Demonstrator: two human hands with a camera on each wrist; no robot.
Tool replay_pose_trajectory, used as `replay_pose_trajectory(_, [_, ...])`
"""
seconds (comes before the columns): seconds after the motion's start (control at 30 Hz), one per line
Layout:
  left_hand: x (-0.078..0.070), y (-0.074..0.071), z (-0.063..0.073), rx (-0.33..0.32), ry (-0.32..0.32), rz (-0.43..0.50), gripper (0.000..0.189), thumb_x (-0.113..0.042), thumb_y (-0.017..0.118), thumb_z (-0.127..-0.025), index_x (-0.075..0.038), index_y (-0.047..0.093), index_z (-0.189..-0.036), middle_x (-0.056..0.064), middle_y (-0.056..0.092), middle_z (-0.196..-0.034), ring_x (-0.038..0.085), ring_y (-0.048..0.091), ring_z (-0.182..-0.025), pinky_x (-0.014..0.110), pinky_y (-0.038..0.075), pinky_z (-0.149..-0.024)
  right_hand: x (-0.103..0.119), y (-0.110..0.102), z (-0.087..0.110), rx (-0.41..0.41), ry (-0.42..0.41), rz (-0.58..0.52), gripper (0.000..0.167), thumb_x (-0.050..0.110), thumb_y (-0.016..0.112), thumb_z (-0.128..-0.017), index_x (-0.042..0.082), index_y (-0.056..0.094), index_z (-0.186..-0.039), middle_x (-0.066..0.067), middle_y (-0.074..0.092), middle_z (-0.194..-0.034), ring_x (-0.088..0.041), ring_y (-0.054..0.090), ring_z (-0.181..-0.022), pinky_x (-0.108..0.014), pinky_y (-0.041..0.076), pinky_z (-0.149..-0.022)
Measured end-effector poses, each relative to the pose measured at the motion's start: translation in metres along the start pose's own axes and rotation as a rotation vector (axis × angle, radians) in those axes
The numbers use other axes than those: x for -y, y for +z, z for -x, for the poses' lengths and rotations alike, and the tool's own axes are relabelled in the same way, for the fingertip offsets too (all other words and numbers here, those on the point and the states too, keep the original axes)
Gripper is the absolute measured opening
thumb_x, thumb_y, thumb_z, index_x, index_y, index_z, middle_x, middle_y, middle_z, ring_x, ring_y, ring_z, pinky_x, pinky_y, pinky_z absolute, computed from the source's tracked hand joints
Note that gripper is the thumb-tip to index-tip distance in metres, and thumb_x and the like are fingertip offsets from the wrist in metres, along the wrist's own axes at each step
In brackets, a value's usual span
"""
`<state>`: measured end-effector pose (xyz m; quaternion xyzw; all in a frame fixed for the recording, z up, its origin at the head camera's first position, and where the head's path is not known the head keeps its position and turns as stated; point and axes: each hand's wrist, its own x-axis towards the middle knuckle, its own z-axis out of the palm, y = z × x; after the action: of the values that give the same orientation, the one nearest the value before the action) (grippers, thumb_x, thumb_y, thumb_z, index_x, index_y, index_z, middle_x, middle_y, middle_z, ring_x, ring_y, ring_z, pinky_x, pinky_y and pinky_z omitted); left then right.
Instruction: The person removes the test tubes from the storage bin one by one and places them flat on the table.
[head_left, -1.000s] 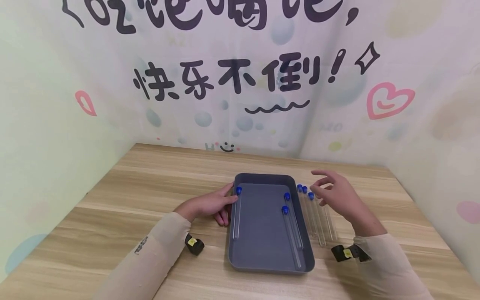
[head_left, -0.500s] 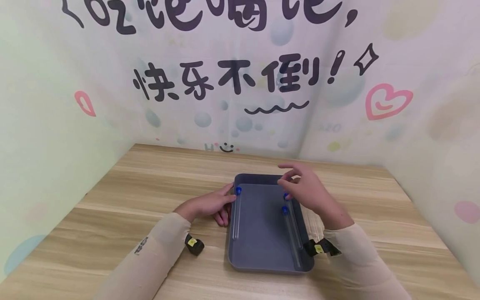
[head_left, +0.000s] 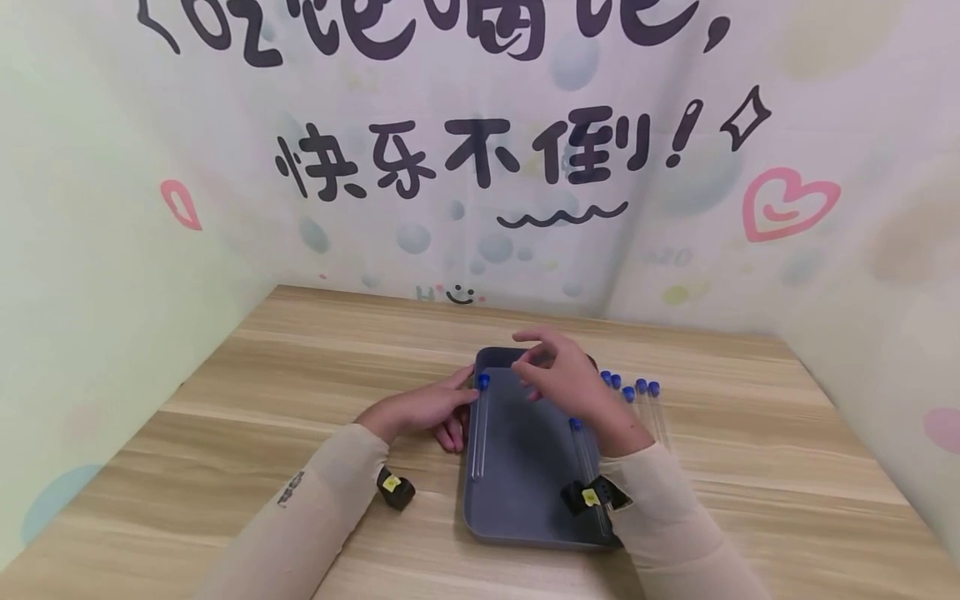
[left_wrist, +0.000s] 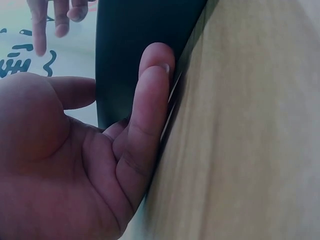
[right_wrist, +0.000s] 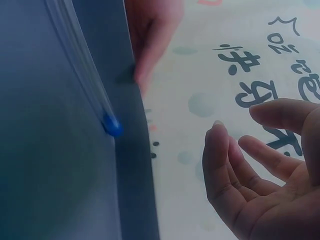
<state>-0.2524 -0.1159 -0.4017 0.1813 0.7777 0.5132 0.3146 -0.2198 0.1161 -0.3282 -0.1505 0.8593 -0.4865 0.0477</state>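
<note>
A grey tray (head_left: 525, 500) lies on the wooden table. My left hand (head_left: 423, 410) holds its left side, thumb at the rim; in the left wrist view its fingers (left_wrist: 145, 115) lie against the outer wall. Inside the tray, a clear test tube with a blue cap (head_left: 480, 442) runs along the left wall, near that thumb. Another blue-capped test tube (head_left: 583, 457) lies at the right, partly covered by my right arm. Over the tray's far half hangs my right hand (head_left: 562, 385), fingers loosely bent and nothing between them; the right wrist view shows its fingertips (right_wrist: 216, 132) apart from the thumb.
Several more blue-capped test tubes (head_left: 654, 408) lie on the table (head_left: 750, 433) just right of the tray, some behind my right forearm. A printed cloth wall (head_left: 420, 242) closes off the table's back. Black wrist cameras (head_left: 396, 490) sit at both cuffs.
My right hand has swung left from above the tubes on the table to over the tray, uncovering the tubes' caps. The left hand stays at the tray's side.
</note>
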Motion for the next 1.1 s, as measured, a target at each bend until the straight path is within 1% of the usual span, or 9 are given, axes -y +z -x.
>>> replay_pose_trajectory(0.13, [0.0,-0.001,0.0,0.002,0.003,0.01,0.059,-0.029,0.031,-0.11,-0.035,0.003,-0.161,0.017,0.064,-0.088,0.023,0.069,-0.063,0.035,0.061,-0.058,-0.004,0.01,-0.002,0.02,0.006,-0.05,0.044,0.013,0.062,-0.098,0.011,0.053,-0.141,-0.017,0.065,-0.11,-0.033,0.068,-0.089,-0.048,0.061,-0.074])
replay_pose_trajectory(0.23, [0.001,-0.002,0.0,-0.004,-0.006,0.022,0.06,-0.028,0.031,-0.109,-0.035,0.002,-0.161,0.017,0.065,-0.086,0.023,0.069,-0.062,0.035,0.061,-0.057,-0.009,0.018,-0.006,0.029,0.028,-0.084,0.044,0.012,0.062,-0.098,0.009,0.053,-0.14,-0.018,0.065,-0.111,-0.037,0.068,-0.093,-0.048,0.062,-0.074])
replay_pose_trajectory(0.43, [0.002,-0.003,0.001,-0.005,-0.026,0.028,0.06,-0.028,0.031,-0.109,-0.034,0.0,-0.161,0.017,0.065,-0.088,0.023,0.069,-0.064,0.036,0.061,-0.059,-0.02,0.031,-0.011,0.064,0.107,-0.123,0.045,0.01,0.062,-0.097,0.007,0.053,-0.141,-0.019,0.063,-0.113,-0.031,0.07,-0.089,-0.04,0.063,-0.071])
replay_pose_trajectory(0.6, [0.001,-0.002,-0.001,0.005,-0.027,0.03,0.06,-0.028,0.031,-0.11,-0.035,0.001,-0.161,0.017,0.065,-0.09,0.024,0.07,-0.066,0.036,0.061,-0.06,-0.029,0.035,-0.012,0.108,0.155,-0.154,0.046,0.008,0.062,-0.097,0.005,0.052,-0.142,-0.019,0.06,-0.115,-0.029,0.071,-0.088,-0.039,0.063,-0.071])
replay_pose_trajectory(0.67, [0.0,-0.002,-0.002,0.011,-0.028,0.031,0.06,-0.029,0.031,-0.11,-0.034,0.0,-0.161,0.017,0.065,-0.089,0.023,0.07,-0.066,0.035,0.061,-0.06,-0.031,0.036,-0.013,0.121,0.162,-0.163,0.047,0.007,0.061,-0.097,0.005,0.05,-0.142,-0.02,0.059,-0.116,-0.028,0.071,-0.088,-0.038,0.063,-0.071])
replay_pose_trajectory(0.93, [0.001,-0.002,-0.003,0.02,-0.036,0.029,0.061,-0.029,0.031,-0.11,-0.033,-0.002,-0.161,0.017,0.065,-0.088,0.023,0.07,-0.066,0.035,0.061,-0.06,-0.038,0.041,-0.014,0.189,0.214,-0.233,0.056,0.002,0.059,-0.097,0.007,0.038,-0.15,-0.027,0.053,-0.131,-0.027,0.071,-0.094,-0.039,0.063,-0.076])
replay_pose_trajectory(1.1, [-0.002,-0.002,-0.003,0.023,-0.029,0.031,0.062,-0.028,0.032,-0.11,-0.032,-0.002,-0.161,0.017,0.064,-0.088,0.022,0.07,-0.066,0.035,0.061,-0.06,-0.035,0.042,-0.012,0.216,0.23,-0.285,0.063,0.0,0.059,-0.097,0.009,0.032,-0.154,-0.028,0.05,-0.136,-0.027,0.071,-0.097,-0.04,0.063,-0.079])
